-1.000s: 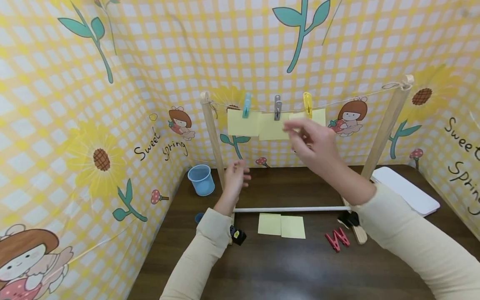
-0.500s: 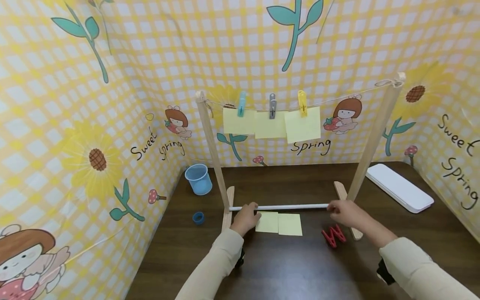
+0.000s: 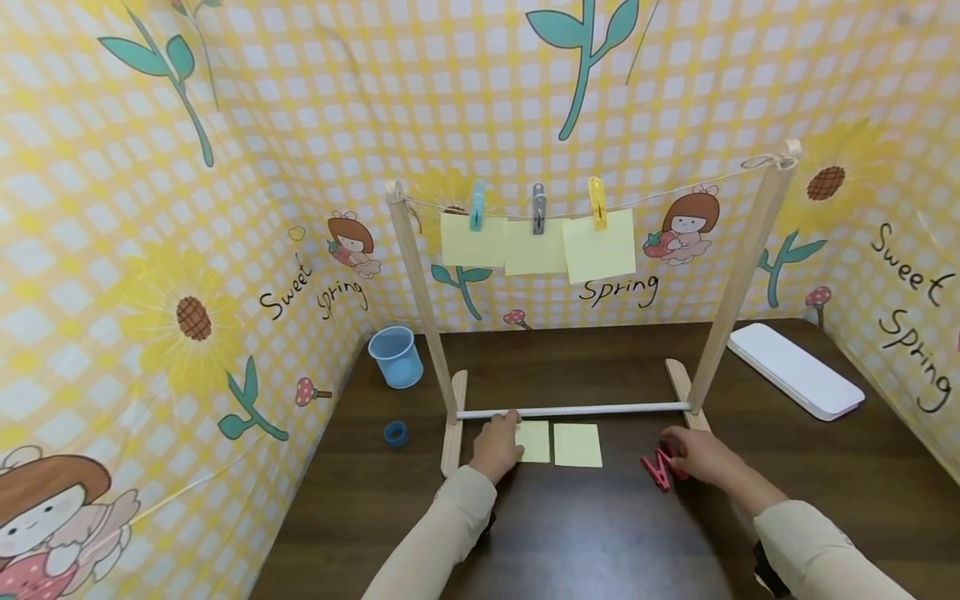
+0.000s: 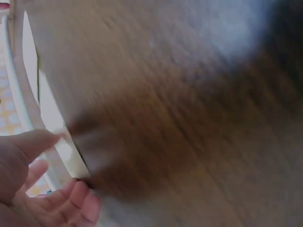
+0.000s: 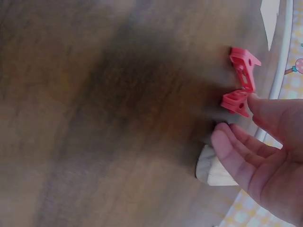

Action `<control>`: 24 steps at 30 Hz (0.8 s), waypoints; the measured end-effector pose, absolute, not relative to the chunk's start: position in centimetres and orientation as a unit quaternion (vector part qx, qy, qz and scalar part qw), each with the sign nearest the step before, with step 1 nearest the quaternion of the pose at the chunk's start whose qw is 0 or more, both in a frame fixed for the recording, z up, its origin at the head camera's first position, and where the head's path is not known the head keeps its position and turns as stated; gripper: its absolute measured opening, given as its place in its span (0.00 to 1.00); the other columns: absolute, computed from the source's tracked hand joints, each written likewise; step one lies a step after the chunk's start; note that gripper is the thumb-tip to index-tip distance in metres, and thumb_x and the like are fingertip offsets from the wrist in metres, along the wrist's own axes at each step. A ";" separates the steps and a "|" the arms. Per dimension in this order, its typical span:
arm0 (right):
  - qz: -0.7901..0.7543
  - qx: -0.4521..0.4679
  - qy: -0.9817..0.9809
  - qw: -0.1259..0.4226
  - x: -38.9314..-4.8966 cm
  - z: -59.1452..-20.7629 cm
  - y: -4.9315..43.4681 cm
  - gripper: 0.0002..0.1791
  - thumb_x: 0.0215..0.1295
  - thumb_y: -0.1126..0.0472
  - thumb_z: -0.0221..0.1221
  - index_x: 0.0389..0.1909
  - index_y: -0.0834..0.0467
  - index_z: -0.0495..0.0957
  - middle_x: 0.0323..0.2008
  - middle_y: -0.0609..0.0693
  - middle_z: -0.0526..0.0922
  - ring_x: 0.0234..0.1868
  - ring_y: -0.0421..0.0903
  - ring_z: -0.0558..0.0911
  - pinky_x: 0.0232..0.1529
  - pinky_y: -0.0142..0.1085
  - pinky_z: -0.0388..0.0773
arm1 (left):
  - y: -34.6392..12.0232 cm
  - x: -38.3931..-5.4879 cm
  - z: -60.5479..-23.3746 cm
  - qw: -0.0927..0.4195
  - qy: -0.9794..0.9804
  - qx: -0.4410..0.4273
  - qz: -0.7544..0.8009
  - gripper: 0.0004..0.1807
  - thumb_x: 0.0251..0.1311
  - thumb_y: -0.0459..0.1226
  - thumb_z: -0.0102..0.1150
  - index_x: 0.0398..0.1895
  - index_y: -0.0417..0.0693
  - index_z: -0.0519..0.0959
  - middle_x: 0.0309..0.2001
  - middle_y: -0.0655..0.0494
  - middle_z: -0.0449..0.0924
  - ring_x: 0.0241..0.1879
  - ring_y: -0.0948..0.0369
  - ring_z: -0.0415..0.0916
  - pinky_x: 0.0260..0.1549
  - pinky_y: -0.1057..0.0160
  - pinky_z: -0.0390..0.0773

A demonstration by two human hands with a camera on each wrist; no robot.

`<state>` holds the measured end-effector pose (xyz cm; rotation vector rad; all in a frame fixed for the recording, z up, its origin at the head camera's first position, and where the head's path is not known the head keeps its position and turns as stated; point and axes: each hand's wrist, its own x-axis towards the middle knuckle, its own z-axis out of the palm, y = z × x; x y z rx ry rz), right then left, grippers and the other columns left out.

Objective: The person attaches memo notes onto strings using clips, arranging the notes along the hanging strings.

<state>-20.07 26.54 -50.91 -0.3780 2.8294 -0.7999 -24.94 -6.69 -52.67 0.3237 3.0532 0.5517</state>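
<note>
In the head view my left hand [image 3: 497, 447] is at the left edge of a pale yellow sticky note [image 3: 534, 442] on the dark table. The left wrist view has its thumb over the note and its fingers at the note's end, apart from the thumb. A second sticky note [image 3: 577, 445] lies just right of it. My right hand [image 3: 705, 458] reaches to two red clothespins [image 5: 242, 68], which lie side by side. Its thumb tip is right at the nearer clothespin [image 5: 235, 101], with the fingers spread away from the thumb.
A wooden stand with a white crossbar [image 3: 577, 410] rises behind the hands. Its string carries three sticky notes under blue, grey and yellow clothespins [image 3: 597, 204]. A blue cup [image 3: 396, 358] and blue ring [image 3: 395, 433] are left; a white case [image 3: 795, 371] is right.
Both hands have come down from the hanging notes to the table. The right hand has moved toward the red clothespins. A narrow gap now shows between the two lying notes.
</note>
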 end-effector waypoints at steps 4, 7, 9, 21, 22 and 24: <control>-0.264 -0.123 0.953 0.081 -20.1 -51.4 26.5 0.20 0.55 0.70 0.61 0.49 0.70 0.71 0.18 0.47 0.69 0.19 0.42 0.68 0.21 0.37 0.66 | -6.4 -24.3 -52.4 0.014 0.981 0.077 0.178 0.21 0.50 0.32 0.62 0.50 0.47 0.72 0.39 0.44 0.72 0.36 0.47 0.72 0.26 0.51 0.73; -0.252 -0.125 0.957 0.065 -20.1 -51.6 26.3 0.20 0.55 0.67 0.62 0.49 0.70 0.71 0.18 0.47 0.70 0.20 0.43 0.70 0.25 0.40 0.69 | -6.1 -23.9 -52.4 0.008 0.987 0.034 0.160 0.24 0.53 0.43 0.64 0.53 0.45 0.71 0.41 0.42 0.70 0.38 0.45 0.70 0.25 0.50 0.73; -0.241 -0.128 0.960 0.055 -20.2 -51.7 26.2 0.21 0.55 0.65 0.63 0.48 0.70 0.72 0.21 0.50 0.73 0.24 0.45 0.72 0.29 0.43 0.72 | -5.9 -23.7 -52.5 0.007 0.991 0.000 0.136 0.32 0.50 0.52 0.65 0.55 0.45 0.70 0.42 0.41 0.68 0.38 0.45 0.70 0.22 0.50 0.73; -0.228 -0.133 0.964 0.021 -20.3 -52.1 26.0 0.21 0.50 0.67 0.66 0.44 0.70 0.72 0.22 0.50 0.74 0.25 0.47 0.73 0.29 0.44 0.72 | -5.1 -23.6 -53.0 0.014 0.986 -0.098 0.133 0.45 0.31 0.57 0.74 0.53 0.45 0.69 0.41 0.38 0.66 0.36 0.45 0.68 0.22 0.50 0.71; -0.228 -0.131 0.965 0.020 -20.3 -52.1 26.0 0.21 0.50 0.66 0.66 0.44 0.70 0.73 0.21 0.49 0.73 0.25 0.47 0.73 0.29 0.43 0.72 | -5.1 -23.6 -52.9 0.015 0.986 -0.104 0.127 0.46 0.30 0.58 0.74 0.54 0.45 0.69 0.41 0.38 0.67 0.36 0.44 0.68 0.23 0.50 0.70; -0.226 -0.130 0.965 0.019 -20.3 -52.2 25.9 0.22 0.49 0.65 0.67 0.44 0.69 0.73 0.20 0.48 0.71 0.24 0.47 0.72 0.27 0.42 0.71 | -5.2 -23.6 -52.8 0.018 0.987 -0.115 0.114 0.48 0.28 0.60 0.74 0.54 0.46 0.70 0.42 0.37 0.67 0.36 0.44 0.67 0.23 0.49 0.69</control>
